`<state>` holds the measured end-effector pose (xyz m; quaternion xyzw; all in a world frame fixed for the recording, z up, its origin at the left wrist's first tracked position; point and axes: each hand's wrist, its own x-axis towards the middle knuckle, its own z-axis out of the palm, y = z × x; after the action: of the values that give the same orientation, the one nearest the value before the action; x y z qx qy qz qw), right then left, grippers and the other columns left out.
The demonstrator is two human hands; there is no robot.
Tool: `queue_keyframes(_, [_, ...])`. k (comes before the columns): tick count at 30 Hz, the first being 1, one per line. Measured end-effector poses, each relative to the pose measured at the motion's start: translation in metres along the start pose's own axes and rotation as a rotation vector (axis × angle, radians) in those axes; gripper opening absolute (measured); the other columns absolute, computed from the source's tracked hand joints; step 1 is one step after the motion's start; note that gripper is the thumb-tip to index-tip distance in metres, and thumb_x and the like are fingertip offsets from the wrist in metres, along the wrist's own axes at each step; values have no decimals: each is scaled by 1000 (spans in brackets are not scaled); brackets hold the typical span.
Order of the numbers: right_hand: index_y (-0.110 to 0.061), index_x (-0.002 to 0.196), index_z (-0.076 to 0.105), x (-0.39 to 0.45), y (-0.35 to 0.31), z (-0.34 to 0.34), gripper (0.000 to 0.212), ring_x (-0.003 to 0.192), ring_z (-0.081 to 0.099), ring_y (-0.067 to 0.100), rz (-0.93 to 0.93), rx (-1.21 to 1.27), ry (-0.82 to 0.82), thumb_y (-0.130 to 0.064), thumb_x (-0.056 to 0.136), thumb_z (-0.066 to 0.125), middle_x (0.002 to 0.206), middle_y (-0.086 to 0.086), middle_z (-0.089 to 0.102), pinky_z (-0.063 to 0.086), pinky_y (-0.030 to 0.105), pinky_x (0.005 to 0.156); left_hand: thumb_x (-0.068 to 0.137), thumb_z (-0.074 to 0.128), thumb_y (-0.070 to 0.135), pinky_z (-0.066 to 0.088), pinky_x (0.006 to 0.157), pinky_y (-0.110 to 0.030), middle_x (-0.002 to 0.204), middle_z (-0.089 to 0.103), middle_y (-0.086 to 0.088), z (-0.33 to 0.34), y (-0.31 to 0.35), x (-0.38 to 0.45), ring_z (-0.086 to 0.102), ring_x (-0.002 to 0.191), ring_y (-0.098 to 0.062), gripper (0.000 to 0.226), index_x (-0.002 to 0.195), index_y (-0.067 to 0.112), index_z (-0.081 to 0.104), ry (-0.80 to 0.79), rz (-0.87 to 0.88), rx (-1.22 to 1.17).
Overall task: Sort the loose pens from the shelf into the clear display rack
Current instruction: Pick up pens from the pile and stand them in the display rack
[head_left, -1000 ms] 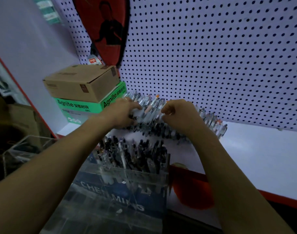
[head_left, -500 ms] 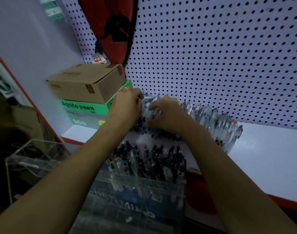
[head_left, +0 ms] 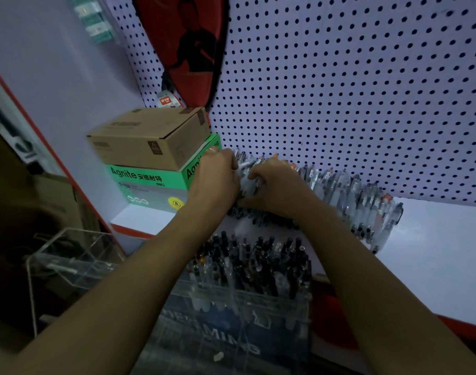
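A long row of loose pens (head_left: 350, 196) lies on the white shelf (head_left: 434, 253) against the pegboard. My left hand (head_left: 215, 180) and my right hand (head_left: 277, 188) meet at the row's left end, both closed around a small bundle of clear-barrelled pens (head_left: 247, 177). The fingertips are hidden among the pens. In front of the shelf, below my forearms, stands the clear display rack (head_left: 231, 301), with several dark-capped pens upright in it.
A brown carton (head_left: 150, 142) sits on a green box (head_left: 150, 182) at the shelf's left end, right beside my left hand. A red racket cover (head_left: 188, 50) hangs on the pegboard (head_left: 353, 90). An empty clear acrylic box (head_left: 69, 261) stands lower left.
Both hands have moved left along the pen row toward the boxes and drawn closer together, gathering pens into a bundle. The view has shifted slightly.
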<state>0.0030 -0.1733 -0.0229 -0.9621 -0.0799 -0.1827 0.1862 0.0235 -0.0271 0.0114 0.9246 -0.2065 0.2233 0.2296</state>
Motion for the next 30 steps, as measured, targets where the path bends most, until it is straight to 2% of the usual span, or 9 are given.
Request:
queue_keyframes(2, [-15, 98, 68, 0, -3, 4, 50, 84, 51, 26, 18, 5, 61, -52, 66, 78, 82, 1, 52, 50, 41, 80, 83, 58, -1, 52, 74, -42, 97, 59, -16, 1, -2, 0, 57, 80, -30, 11, 88, 5, 65, 3, -10, -1])
queue_keyframes(5, [-11, 94, 67, 1, -1, 6, 39, 82, 52, 26, 39, 75, 120, -43, 73, 75, 82, 6, 57, 48, 37, 76, 85, 61, 3, 52, 75, -41, 99, 59, -17, 3, -3, 0, 57, 80, -31, 13, 96, 4, 67, -9, -21, 8])
queue_keyframes(11, [-9, 92, 67, -2, 1, 4, 32, 75, 51, 22, 33, 187, 225, -38, 78, 73, 82, 6, 57, 47, 33, 68, 89, 68, 19, 43, 72, -32, 104, 57, -18, 4, -5, -1, 51, 77, -26, 21, 102, 3, 70, -56, -67, 59])
queue_keyframes(14, [-7, 98, 69, -3, -4, -8, 28, 63, 52, 19, 73, 329, 311, -31, 84, 65, 69, 0, 58, 50, 33, 63, 87, 67, 21, 44, 68, -32, 97, 58, -17, 2, -8, 0, 52, 75, -27, 20, 97, 4, 71, -92, -80, 87])
queue_keyframes(16, [-11, 100, 70, -3, -5, -18, 22, 61, 57, 20, 181, 487, 291, -24, 88, 58, 65, -5, 60, 54, 34, 64, 87, 68, 23, 50, 67, -35, 87, 58, -13, 1, -7, 2, 55, 73, -28, 20, 91, 4, 70, -104, -58, 112])
queue_keyframes(21, [-17, 76, 71, -7, -5, -28, 21, 67, 70, 29, 321, 770, 233, -24, 89, 55, 66, 4, 71, 60, 46, 68, 84, 68, 25, 58, 70, -41, 81, 59, -9, -3, -8, 15, 60, 72, -27, 17, 89, 9, 63, -203, -73, 249])
queue_keyframes(23, [-14, 76, 70, -7, -5, -34, 23, 60, 68, 29, 330, 823, 258, -23, 91, 55, 63, 8, 69, 59, 41, 60, 84, 66, 30, 57, 68, -38, 80, 58, -6, -3, -10, 20, 59, 69, -24, 18, 88, 13, 61, -215, -83, 326])
queue_keyframes(25, [-13, 79, 69, -9, -5, -43, 23, 50, 64, 18, 337, 874, 295, -18, 95, 53, 63, 8, 68, 53, 29, 52, 87, 64, 34, 53, 62, -33, 76, 56, -4, -4, -10, 24, 56, 65, -20, 19, 87, 15, 62, -220, -85, 373])
queue_keyframes(30, [-13, 83, 68, -20, -3, -57, 19, 49, 60, 12, 369, 975, 258, -13, 98, 56, 69, 12, 67, 49, 21, 50, 91, 64, 28, 44, 54, -30, 75, 55, -3, -6, -6, 29, 53, 62, -18, 16, 90, 13, 66, -239, -104, 338])
